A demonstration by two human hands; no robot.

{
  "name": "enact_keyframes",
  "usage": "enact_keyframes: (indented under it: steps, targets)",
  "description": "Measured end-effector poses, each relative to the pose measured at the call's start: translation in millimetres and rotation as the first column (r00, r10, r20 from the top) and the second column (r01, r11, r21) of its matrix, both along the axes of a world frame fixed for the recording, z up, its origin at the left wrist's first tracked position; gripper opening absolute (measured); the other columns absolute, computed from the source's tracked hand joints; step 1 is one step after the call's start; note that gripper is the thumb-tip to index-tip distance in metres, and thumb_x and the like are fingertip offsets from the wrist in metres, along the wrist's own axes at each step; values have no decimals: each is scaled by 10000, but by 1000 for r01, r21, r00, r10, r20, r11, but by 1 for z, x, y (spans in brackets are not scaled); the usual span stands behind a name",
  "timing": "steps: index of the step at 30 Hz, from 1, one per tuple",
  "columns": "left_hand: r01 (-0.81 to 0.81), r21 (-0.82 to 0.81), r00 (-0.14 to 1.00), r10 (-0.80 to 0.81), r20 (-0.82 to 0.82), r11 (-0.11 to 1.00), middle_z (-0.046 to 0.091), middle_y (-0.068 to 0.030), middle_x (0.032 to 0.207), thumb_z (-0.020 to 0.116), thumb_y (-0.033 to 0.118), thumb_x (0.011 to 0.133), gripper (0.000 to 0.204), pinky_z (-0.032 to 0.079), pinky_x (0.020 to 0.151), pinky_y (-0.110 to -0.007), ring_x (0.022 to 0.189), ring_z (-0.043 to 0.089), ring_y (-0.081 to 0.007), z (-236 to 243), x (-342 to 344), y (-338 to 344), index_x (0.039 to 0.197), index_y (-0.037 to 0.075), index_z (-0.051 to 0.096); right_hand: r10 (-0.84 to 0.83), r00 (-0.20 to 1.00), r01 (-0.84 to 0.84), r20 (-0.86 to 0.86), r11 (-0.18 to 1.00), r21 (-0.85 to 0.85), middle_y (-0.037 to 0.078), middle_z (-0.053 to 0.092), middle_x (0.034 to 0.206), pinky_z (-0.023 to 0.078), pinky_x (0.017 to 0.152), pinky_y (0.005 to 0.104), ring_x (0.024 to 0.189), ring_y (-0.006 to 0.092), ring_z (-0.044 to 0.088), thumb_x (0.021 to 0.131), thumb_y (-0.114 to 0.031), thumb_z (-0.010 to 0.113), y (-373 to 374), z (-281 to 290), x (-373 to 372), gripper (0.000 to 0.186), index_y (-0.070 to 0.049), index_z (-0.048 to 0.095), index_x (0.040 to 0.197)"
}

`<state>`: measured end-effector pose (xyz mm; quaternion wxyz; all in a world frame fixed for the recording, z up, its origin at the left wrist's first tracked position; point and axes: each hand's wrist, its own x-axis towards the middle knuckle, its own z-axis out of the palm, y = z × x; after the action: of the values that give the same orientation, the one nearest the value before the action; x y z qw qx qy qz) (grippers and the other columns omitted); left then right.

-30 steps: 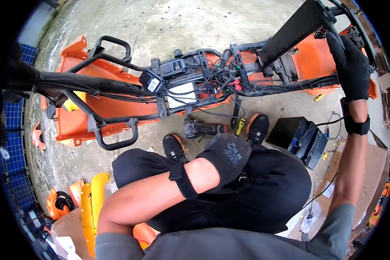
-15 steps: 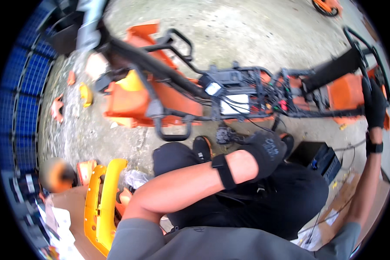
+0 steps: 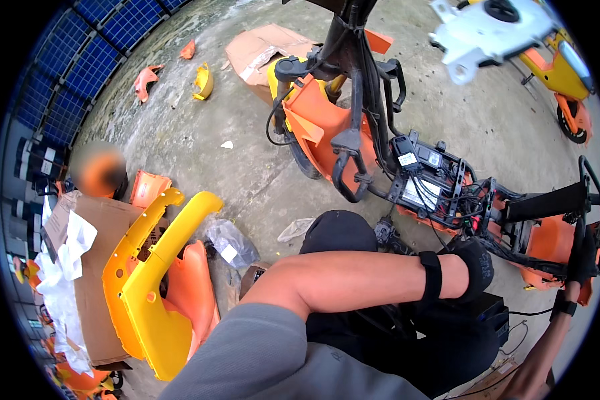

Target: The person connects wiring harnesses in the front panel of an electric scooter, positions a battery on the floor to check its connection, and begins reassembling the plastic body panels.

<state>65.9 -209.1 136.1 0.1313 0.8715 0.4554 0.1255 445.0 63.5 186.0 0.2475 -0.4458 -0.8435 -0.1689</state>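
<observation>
A stripped electric scooter with a black tubular frame (image 3: 363, 110) and orange body panels stretches before me. Its middle bay exposes wiring (image 3: 457, 197) and a white-labelled box (image 3: 421, 191). My left hand (image 3: 475, 270), in a black glove, is by my knee next to the wiring, its fingers hidden from view. At the far right my right hand (image 3: 581, 261), also gloved, is closed on the rear frame tube (image 3: 588, 217) beside an orange panel.
To the left, yellow body panels (image 3: 147, 293) and an orange panel (image 3: 190, 287) lean by a cardboard box (image 3: 107, 267). A plastic bag (image 3: 232, 243) lies on the concrete. A black box (image 3: 493, 313) is beside my leg. Another scooter (image 3: 560, 73) stands far right.
The view has swung left, showing more of the yellow panels and the scooter's front. My right hand stays on the rear frame; my left stays near my knee.
</observation>
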Motion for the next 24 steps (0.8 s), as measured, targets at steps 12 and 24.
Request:
enact_keyframes:
  steps: [12, 24]
  targets:
    - [-290, 269, 839, 108, 533, 918, 656, -180, 1057, 721, 167, 843, 456, 529, 797, -428, 950, 659, -336, 132, -123, -53, 1249, 5, 591, -217, 976, 215, 3, 967, 140, 181, 559, 687, 376, 629, 462, 706, 363, 554, 949, -278, 622, -45, 21, -60, 336, -28, 540, 740]
    - [-738, 374, 510, 102, 854, 561, 564, -115, 1245, 552, 218, 1015, 402, 499, 899, -309, 1057, 597, -172, 294, -249, -64, 1326, -32, 497, -321, 943, 330, -90, 938, 112, 186, 572, 670, 428, 674, 485, 730, 364, 567, 811, -308, 693, -70, 21, -74, 312, -57, 581, 664]
